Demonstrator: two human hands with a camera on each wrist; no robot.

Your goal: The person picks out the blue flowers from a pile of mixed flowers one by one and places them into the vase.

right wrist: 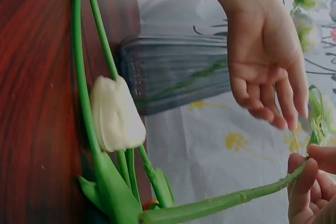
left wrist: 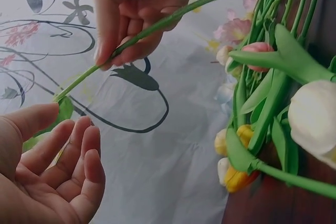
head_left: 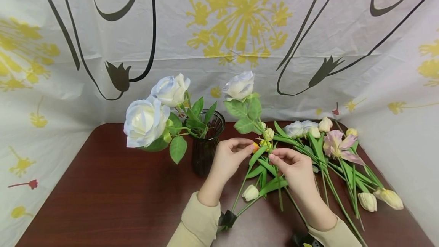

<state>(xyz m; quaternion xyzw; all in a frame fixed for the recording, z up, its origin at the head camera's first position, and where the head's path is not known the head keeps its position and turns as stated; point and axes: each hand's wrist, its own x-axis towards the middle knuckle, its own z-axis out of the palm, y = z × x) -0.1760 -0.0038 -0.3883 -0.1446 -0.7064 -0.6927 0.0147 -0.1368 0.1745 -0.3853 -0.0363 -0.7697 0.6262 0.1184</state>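
My right hand (head_left: 273, 158) pinches the green stem (left wrist: 173, 19) of a white rose (head_left: 239, 85) and holds it upright just right of a dark glass vase (head_left: 205, 146). In the right wrist view its fingertips (right wrist: 307, 169) are curled round that stem (right wrist: 226, 203). My left hand (head_left: 249, 146) hovers beside the stem's leaves with relaxed fingers (left wrist: 79, 150) and grips nothing. Two white roses (head_left: 145, 121) (head_left: 170, 89) stand in the vase (right wrist: 173, 72).
A heap of artificial tulips (head_left: 337, 144) lies on the brown table (head_left: 120, 193) to the right. One white tulip (head_left: 250, 193) (right wrist: 116, 114) lies between my wrists. A flower-printed cloth (head_left: 68, 68) walls in the back and both sides.
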